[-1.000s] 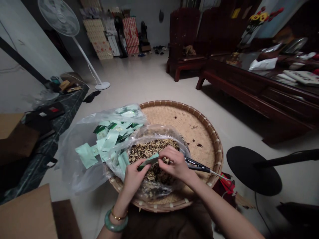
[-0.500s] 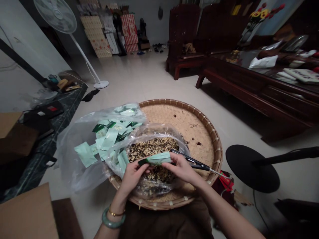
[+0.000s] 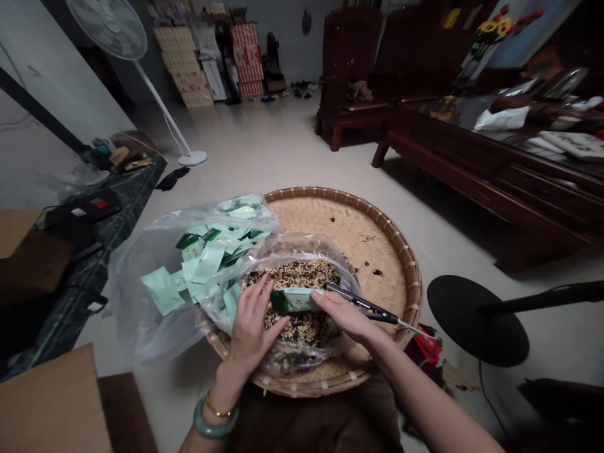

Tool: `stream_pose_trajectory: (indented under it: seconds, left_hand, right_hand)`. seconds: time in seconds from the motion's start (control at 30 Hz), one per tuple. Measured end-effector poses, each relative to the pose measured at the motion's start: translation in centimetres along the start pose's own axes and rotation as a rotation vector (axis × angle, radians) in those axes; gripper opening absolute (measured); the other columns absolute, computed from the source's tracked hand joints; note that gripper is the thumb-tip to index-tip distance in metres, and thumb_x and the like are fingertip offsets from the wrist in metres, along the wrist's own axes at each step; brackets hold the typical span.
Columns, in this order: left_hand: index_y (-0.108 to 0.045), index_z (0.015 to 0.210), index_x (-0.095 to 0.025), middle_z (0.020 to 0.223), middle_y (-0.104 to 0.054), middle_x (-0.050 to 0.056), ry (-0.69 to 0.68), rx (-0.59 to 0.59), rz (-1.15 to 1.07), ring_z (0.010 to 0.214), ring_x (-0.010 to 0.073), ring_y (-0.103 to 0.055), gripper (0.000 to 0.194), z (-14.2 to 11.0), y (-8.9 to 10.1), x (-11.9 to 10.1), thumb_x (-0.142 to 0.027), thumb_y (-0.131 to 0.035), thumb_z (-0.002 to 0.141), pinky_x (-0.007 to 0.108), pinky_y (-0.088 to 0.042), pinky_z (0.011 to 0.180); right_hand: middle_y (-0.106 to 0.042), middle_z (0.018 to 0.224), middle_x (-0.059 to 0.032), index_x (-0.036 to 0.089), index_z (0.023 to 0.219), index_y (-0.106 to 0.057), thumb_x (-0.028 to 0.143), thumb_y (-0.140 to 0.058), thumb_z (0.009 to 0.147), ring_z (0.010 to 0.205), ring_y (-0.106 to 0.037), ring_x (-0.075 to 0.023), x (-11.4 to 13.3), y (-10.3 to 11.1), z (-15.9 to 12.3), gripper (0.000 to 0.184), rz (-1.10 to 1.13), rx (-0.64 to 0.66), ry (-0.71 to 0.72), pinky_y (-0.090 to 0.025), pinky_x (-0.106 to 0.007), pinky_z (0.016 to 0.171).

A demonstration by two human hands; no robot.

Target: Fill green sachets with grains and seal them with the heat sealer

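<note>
Two bare hands are held over a round woven bamboo tray (image 3: pixel 377 251) that rests on the floor (image 3: pixel 264 145). Across the tray's left rim, a clear plastic bag (image 3: pixel 136 302) filled with pale green and dark green sachets is laid. Beside it, toward the tray's middle, a second clear plastic bag (image 3: pixel 302 248) of loose dark and pale grains (image 3: pixel 292 275) is lying. The left hand (image 3: pixel 250 333) is spread open over the grains, its grip apart, with its fingers (image 3: pixel 257 292) just beside the left end of a green sachet (image 3: pixel 295 300). A jade bangle (image 3: pixel 212 426) and a thin gold bracelet (image 3: pixel 218 412) are worn on that wrist. The sachet is seen lying level above the grains, between the two hands. Its right end is touched by the fingertips (image 3: pixel 317 298) of the right hand (image 3: pixel 344 318), though whether that grip is clamped on it cannot be told. A black handheld tool (image 3: pixel 365 308) with a thin cable is seen under that hand, its tip near the sachet. Past the tray's right rim, a round black disc (image 3: pixel 476 321) on a black pole is seen.
</note>
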State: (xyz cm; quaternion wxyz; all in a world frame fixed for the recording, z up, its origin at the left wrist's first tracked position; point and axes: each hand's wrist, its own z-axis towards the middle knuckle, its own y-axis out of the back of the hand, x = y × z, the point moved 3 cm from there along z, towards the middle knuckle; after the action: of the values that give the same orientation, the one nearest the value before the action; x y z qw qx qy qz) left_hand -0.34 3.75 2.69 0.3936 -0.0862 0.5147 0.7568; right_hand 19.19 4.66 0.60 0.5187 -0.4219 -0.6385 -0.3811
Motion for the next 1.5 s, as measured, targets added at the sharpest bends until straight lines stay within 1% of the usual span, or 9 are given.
stream_pose_trajectory:
  seconds: [0.17,0.37,0.57,0.7,0.83,0.93,1.1,1.3,1.5]
  left_hand:
    - [-0.045,0.136,-0.018,0.129,-0.058,0.014,-0.259,0.077,0.158,0.108,0.0275,-0.051,0.056,0.1,-1.3,-1.9,-0.014,-0.06,0.082,0.047,-0.047,0.093]
    - [-0.05,0.128,-0.019,0.121,-0.063,0.011,-0.204,0.079,0.008,0.107,0.0257,-0.054,0.049,-0.1,-1.9,-0.6,-0.011,-0.057,0.081,0.047,-0.049,0.092]
    - [-0.058,0.115,-0.02,0.111,-0.067,0.009,-0.055,-0.009,-0.039,0.105,0.0255,-0.059,0.04,0.0,-0.8,0.5,-0.014,-0.06,0.076,0.047,-0.049,0.092]
    - [-0.061,0.108,-0.019,0.107,-0.066,0.009,0.143,-0.09,-0.09,0.101,0.0239,-0.061,0.033,0.0,0.0,2.0,-0.019,-0.062,0.075,0.04,-0.053,0.085]
    - [-0.063,0.107,-0.016,0.109,-0.065,0.01,0.332,-0.187,-0.199,0.099,0.0232,-0.063,0.035,-0.4,0.4,3.8,-0.027,-0.064,0.073,0.033,-0.057,0.078]
    - [-0.061,0.109,-0.013,0.109,-0.066,0.011,0.471,-0.301,-0.309,0.096,0.023,-0.065,0.045,-0.9,0.9,5.0,-0.033,-0.068,0.069,0.033,-0.056,0.082]
    - [-0.062,0.104,-0.013,0.098,-0.068,0.009,0.583,-0.436,-0.44,0.085,0.0197,-0.067,0.047,-1.2,2.1,6.0,-0.035,-0.072,0.064,0.031,-0.056,0.083]
    - [-0.062,0.102,-0.013,0.1,-0.066,0.009,0.571,-0.432,-0.457,0.091,0.0211,-0.065,0.044,-1.1,2.3,5.7,-0.035,-0.072,0.065,0.032,-0.054,0.086]
    - [-0.061,0.102,-0.013,0.101,-0.066,0.01,0.564,-0.419,-0.456,0.092,0.0223,-0.065,0.044,-1.1,2.1,5.7,-0.035,-0.072,0.065,0.032,-0.054,0.087]
  right_hand:
    - [-0.07,0.091,-0.0049,0.018,0.093,-0.069,0.061,-0.045,0.086,0.09,-0.061,-0.0212,0.9,-1.7,0.2,0.05,0.058,0.051,0.059,-0.046,-0.04,0.091]
    - [-0.071,0.084,-0.0022,0.018,0.082,-0.071,0.062,-0.047,0.085,0.084,-0.064,-0.0184,2.2,-2.2,0.0,0.05,0.07,0.104,0.1,-0.05,-0.036,0.087]
    - [-0.072,0.1,-0.0084,0.017,0.102,-0.07,0.052,-0.037,0.095,0.096,-0.067,-0.0203,4.6,-0.4,-0.3,0.049,0.114,0.136,0.121,-0.052,-0.04,0.089]
    - [-0.058,0.13,-0.0137,0.02,0.127,-0.055,0.046,-0.049,0.091,0.119,-0.055,-0.0249,3.4,-0.3,-0.9,0.045,-0.315,-0.021,0.193,-0.045,-0.047,0.099]
    - [-0.025,0.151,-0.0242,0.014,0.145,-0.033,0.046,-0.069,0.077,0.141,-0.018,-0.0393,-0.4,-3.2,-0.9,0.083,-0.89,-0.029,0.218,-0.027,-0.061,0.108]
    - [-0.017,0.153,-0.027,0.013,0.148,-0.026,0.052,-0.072,0.072,0.141,-0.012,-0.0436,-1.9,-5.4,0.0,0.097,-1.105,-0.071,0.241,-0.022,-0.064,0.108]
    - [-0.022,0.152,-0.024,0.016,0.145,-0.031,0.063,-0.058,0.078,0.14,-0.018,-0.0419,-1.0,-7.3,3.7,0.087,-1.201,-0.066,0.328,-0.022,-0.06,0.108]
    - [-0.039,0.143,-0.0232,0.013,0.141,-0.035,0.059,-0.05,0.085,0.129,-0.039,-0.0389,0.5,-8.6,9.1,0.074,-1.26,0.091,0.418,-0.032,-0.058,0.102]
    - [-0.055,0.115,-0.0156,0.016,0.114,-0.057,0.045,-0.061,0.081,0.106,-0.05,-0.0305,1.4,-8.9,9.4,0.044,-1.29,0.211,0.55,-0.045,-0.044,0.086]
